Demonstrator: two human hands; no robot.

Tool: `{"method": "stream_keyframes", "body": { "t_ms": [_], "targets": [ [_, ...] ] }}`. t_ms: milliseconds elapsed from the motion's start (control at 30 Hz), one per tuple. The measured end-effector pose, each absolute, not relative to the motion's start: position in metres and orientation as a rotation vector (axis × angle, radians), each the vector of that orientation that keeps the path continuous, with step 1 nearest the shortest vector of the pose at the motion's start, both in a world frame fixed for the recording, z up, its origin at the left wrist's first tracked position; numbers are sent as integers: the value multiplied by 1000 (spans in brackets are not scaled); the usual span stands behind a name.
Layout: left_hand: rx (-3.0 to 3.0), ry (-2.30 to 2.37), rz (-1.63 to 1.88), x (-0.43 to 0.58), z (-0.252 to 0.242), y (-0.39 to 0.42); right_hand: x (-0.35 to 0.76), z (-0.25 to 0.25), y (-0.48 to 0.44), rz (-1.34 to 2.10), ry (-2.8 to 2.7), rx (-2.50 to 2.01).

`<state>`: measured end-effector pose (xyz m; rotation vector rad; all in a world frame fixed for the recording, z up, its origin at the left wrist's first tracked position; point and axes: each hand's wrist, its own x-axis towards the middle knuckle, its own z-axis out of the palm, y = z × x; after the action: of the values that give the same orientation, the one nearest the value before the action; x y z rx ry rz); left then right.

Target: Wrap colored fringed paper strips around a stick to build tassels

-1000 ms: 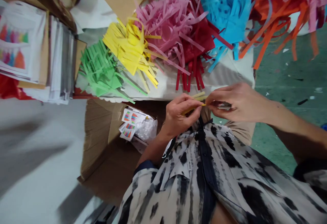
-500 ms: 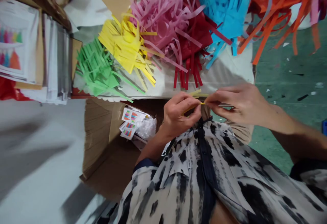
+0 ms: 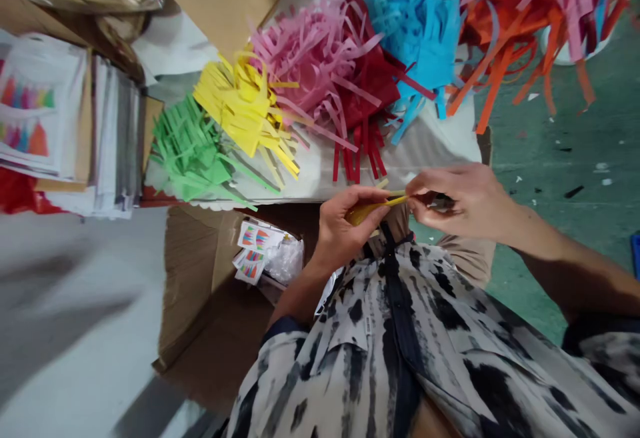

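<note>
My left hand [image 3: 347, 225] is closed, its thumb and fingers pinching a piece of yellow tissue paper [image 3: 364, 213]. A narrow twisted end of that paper stretches across to my right hand [image 3: 457, 198], whose thumb and fingertips pinch its tip. Both hands are in front of my waist, at the near edge of the table. Beyond them lie fringed paper bundles: green [image 3: 193, 151], yellow [image 3: 235, 105], pink [image 3: 315, 65], dark red [image 3: 373, 85] and blue [image 3: 423, 38].
Orange fringed paper [image 3: 493, 31] hangs past the table's right end. Packaged cards [image 3: 43, 108] stand in a row at left. Below the table edge, an open cardboard box [image 3: 193, 271] holds printed cards [image 3: 253, 245] and clear plastic [image 3: 285, 258]. Paper scraps lie on the green floor [image 3: 545, 165].
More of the yellow paper shows between my hands, and my right hand is slightly farther right. The table and bundles appear a little lower as the view has shifted.
</note>
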<state>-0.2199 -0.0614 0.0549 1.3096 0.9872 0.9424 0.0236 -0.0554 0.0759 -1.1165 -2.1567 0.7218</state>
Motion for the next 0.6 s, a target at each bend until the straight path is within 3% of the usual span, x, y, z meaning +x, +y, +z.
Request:
{"method": "stream_keyframes", "body": {
  "t_ms": [300, 600],
  "targets": [
    [1297, 975, 938, -198, 38, -52, 36, 74, -55, 892, -2054, -1295],
    [1995, 851, 723, -170, 50, -26, 69, 92, -51, 799, -2014, -1411]
  ]
}}
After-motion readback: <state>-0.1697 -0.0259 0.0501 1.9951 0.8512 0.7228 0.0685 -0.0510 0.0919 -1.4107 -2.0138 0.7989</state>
